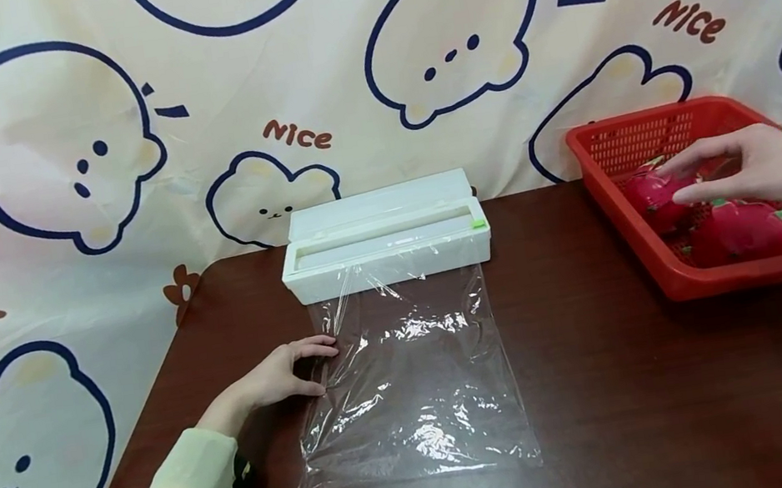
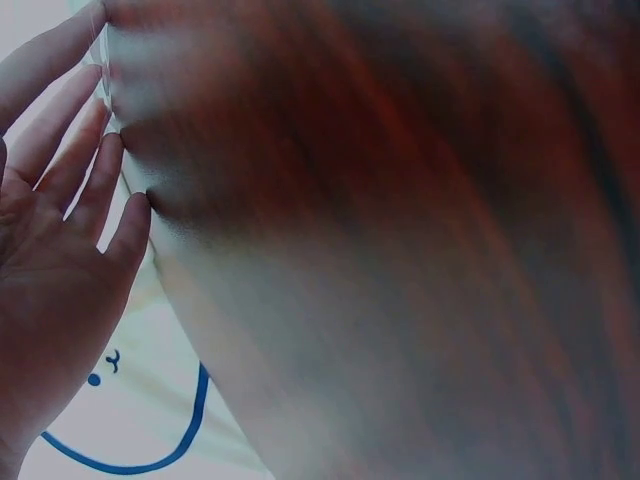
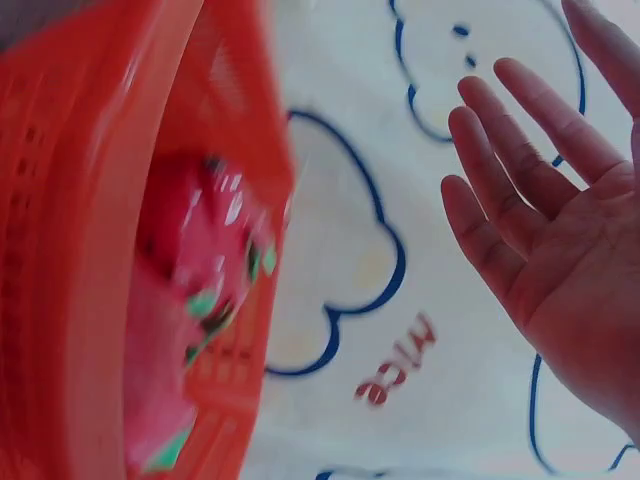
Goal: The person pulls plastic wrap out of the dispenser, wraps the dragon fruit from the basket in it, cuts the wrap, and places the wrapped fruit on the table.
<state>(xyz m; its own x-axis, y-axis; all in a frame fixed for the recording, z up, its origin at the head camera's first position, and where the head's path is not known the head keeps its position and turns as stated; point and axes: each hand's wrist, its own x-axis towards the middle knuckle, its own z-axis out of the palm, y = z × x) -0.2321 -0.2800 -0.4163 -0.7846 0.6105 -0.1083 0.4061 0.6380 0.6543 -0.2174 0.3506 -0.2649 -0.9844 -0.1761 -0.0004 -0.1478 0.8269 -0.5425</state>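
A sheet of clear cling film (image 1: 428, 390) lies spread over the dark table, drawn from a white box (image 1: 392, 252) whose lid stands up. At the film's left edge, my left hand (image 1: 278, 376) rests with its fingertips on the tabletop, fingers loosely extended. Several of those fingertips (image 2: 135, 205) touch the surface in the left wrist view. My right hand (image 1: 758, 164) hovers over a red plastic basket (image 1: 620, 231), fingers apart and holding nothing. Below it in the basket lie a pink dragon fruit (image 1: 653, 196) and another dragon fruit (image 1: 742, 232).
A cream cloth with cartoon drawings (image 1: 450, 33) hangs behind the table and along its left side. A small green tab (image 1: 479, 223) sits at the right end of the film box. Brown tabletop (image 1: 594, 382) extends between the film and the basket.
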